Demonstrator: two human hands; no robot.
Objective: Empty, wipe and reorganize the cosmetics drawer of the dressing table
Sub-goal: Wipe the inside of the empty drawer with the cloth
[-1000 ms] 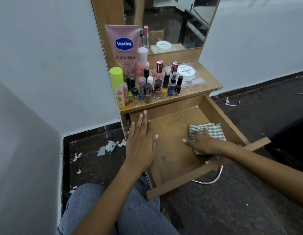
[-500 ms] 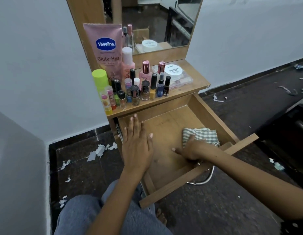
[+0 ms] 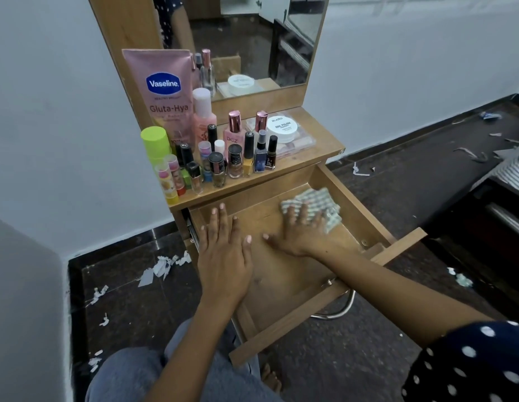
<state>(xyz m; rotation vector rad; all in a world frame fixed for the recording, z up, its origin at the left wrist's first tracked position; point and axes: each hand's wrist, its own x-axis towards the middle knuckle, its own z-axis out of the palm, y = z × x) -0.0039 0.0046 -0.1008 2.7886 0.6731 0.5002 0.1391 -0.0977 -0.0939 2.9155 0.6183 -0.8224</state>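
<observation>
Head view: right hand (image 3: 300,232), fingers spread flat, presses checked cloth (image 3: 319,203) at far-right corner of emptied drawer (image 3: 284,274); left hand (image 3: 223,252) flat, steadying; best sweep corners with overlapping strokes

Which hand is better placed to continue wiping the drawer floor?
Right, probably. The right hand already presses flat on the checked cloth inside the drawer, while the left hand lies flat without cloth.

the person wears a dark navy sleeve (image 3: 467,364) dotted with white on the right arm, and grey-blue jeans (image 3: 130,372). both forearms are bare, the nails short and pale, one foot (image 3: 271,378) bare.
</observation>
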